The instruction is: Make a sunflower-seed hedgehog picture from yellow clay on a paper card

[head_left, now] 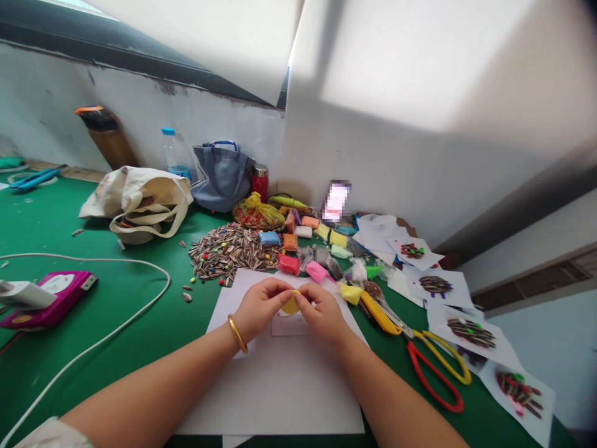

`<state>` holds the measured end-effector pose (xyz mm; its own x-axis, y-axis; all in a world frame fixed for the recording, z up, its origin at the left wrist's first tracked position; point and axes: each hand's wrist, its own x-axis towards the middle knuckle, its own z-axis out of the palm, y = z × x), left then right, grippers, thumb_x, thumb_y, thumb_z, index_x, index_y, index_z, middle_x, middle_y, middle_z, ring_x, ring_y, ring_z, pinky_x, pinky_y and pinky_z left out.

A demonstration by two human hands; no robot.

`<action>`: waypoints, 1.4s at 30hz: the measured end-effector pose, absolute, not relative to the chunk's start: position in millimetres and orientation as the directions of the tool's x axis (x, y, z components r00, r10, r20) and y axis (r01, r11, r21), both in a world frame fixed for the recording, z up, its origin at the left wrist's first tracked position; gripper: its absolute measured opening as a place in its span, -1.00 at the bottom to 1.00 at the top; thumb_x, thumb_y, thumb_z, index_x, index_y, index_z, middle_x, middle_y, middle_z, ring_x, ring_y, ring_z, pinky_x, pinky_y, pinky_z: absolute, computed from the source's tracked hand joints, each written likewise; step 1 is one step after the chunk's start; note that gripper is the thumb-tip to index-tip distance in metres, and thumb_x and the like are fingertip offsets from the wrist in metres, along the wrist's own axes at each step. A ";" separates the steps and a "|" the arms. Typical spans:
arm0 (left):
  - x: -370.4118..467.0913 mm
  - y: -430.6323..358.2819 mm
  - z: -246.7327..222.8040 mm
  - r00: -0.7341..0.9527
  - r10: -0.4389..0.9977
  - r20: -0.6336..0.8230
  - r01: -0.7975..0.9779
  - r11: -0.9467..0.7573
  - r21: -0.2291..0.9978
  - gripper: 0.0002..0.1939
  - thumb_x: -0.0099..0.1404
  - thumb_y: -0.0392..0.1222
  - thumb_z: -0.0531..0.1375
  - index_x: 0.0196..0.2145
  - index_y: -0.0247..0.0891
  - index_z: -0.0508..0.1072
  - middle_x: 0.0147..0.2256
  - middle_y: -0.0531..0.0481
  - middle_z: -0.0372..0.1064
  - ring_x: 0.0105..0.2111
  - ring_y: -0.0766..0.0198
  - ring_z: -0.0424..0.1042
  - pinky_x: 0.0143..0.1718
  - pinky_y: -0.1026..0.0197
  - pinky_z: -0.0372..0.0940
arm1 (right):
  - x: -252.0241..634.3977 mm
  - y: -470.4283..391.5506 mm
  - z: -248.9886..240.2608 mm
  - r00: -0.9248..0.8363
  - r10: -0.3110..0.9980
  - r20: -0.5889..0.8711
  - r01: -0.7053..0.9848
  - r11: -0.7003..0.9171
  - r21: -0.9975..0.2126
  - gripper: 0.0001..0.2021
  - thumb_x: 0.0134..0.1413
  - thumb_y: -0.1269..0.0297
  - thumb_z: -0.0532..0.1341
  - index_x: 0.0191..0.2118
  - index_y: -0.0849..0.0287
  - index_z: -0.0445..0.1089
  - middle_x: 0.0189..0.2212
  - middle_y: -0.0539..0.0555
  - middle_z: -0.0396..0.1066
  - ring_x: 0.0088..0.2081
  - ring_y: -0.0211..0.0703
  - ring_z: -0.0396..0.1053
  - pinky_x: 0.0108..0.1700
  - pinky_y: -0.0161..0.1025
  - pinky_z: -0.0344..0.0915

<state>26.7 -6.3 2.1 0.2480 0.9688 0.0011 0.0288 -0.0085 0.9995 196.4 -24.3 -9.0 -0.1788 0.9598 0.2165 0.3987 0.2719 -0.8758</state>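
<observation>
My left hand [263, 306], with a gold bangle [237, 334] on its wrist, pinches the edge of a flat, rounded yellow piece of modelling clay [291, 305]. On the other side my right hand [321, 311] closes thumb and fingers on the same piece, so the fingertips of both hands nearly meet. Part of the yellow piece is hidden by the fingers. Below it lies a small white card [285, 328] on a large white sheet [280, 392]. Just beyond the hands are a pink clay packet [317, 272] and a red one [289, 264].
Sunflower seeds [228, 252] lie heaped behind the sheet. To the right are scissors [436, 367], a yellow cutter [381, 313] and several cards with seed pictures [471, 333]. A phone [336, 200] leans on the wall. At left are a cloth bag [93, 202], a white cable [125, 330] and a purple power strip [60, 305].
</observation>
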 end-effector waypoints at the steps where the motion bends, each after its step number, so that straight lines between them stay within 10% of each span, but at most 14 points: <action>1: 26.7 -6.3 1.8 0.250 0.968 -0.007 0.035 -0.002 0.999 -0.70 0.07 0.00 0.30 -0.37 -0.32 0.52 -0.40 -0.06 0.47 -0.38 0.22 0.43 -0.35 0.22 0.36 | 196.2 -24.5 -8.9 -0.184 0.959 0.215 0.394 0.272 -0.878 -0.78 0.18 0.16 0.13 -0.35 0.18 0.40 -0.46 0.01 0.37 -0.42 -0.23 0.29 -0.38 -0.32 0.18; 42: 25.6 -8.1 1.8 0.266 0.964 0.023 -0.018 -0.019 1.000 -0.62 0.14 0.03 0.26 -0.19 -0.30 0.50 -0.27 -0.08 0.50 -0.29 0.20 0.46 -0.26 0.18 0.37 | 192.2 -27.0 -1.7 -0.183 0.968 0.174 0.413 0.236 -0.880 -0.84 0.11 0.21 0.16 -0.38 0.17 0.40 -0.52 -0.03 0.37 -0.47 -0.27 0.26 -0.43 -0.34 0.17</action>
